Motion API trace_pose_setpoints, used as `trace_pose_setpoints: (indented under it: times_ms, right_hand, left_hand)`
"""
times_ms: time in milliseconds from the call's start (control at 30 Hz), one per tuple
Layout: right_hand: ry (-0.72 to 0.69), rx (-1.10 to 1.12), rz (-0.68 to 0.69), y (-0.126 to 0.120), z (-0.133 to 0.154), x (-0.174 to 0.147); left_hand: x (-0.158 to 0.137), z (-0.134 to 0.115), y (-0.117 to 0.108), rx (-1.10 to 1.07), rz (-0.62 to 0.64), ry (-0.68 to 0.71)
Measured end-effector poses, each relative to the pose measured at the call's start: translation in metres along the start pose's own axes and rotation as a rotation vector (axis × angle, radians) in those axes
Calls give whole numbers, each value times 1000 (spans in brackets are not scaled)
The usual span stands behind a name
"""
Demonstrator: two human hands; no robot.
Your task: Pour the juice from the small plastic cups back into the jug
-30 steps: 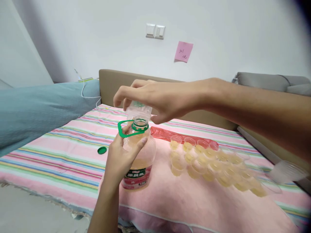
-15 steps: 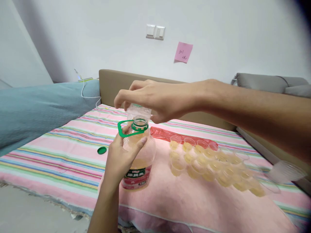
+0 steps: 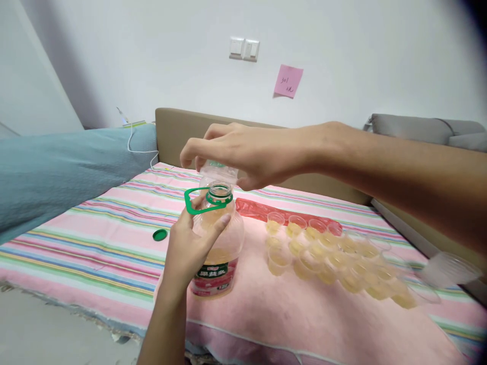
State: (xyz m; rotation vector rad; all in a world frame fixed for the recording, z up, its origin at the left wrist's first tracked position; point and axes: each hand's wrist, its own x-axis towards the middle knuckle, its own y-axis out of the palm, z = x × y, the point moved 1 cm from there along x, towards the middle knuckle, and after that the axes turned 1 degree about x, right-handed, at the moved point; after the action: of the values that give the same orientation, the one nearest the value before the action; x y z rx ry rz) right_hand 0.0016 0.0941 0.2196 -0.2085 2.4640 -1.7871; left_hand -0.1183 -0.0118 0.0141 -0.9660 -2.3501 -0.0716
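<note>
My left hand (image 3: 194, 238) is closed round the upper part of a large clear juice bottle (image 3: 222, 238), thumb on its shoulder. The bottle stands upright and uncapped, with a green ring handle (image 3: 188, 202), a pink-red label and pale yellow liquid low inside. Above its mouth, my right hand (image 3: 228, 152) curls palm down round a clear plastic container (image 3: 218, 175) with a green patch on it. Much of that container is hidden by the hand and the bottle, so its kind is unclear. A green cap (image 3: 160, 234) lies to the left on the striped sheet (image 3: 102, 223).
Rows of clear cups (image 3: 277, 258) with yellow liquid stand on a pink cloth (image 3: 258, 314) at right. Behind them lies a red plastic bag (image 3: 253, 209). A clear cup stack (image 3: 451, 268) rests at far right. A brown headboard (image 3: 175, 134) runs behind, with blue bedding (image 3: 76, 167) at left.
The view has shifted very slightly. Both hands, the bottle and the clear container keep almost the same positions.
</note>
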Motion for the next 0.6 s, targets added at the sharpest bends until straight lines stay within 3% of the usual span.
trace_pose_setpoints:
  times_ms: [200, 600]
  right_hand:
    - [19, 9, 14, -1, -2, -3]
    - [-73, 63, -55, -5, 0, -6]
  left_hand:
    - [1, 0, 0, 3, 6, 8]
    - [0, 0, -1, -8, 9, 1]
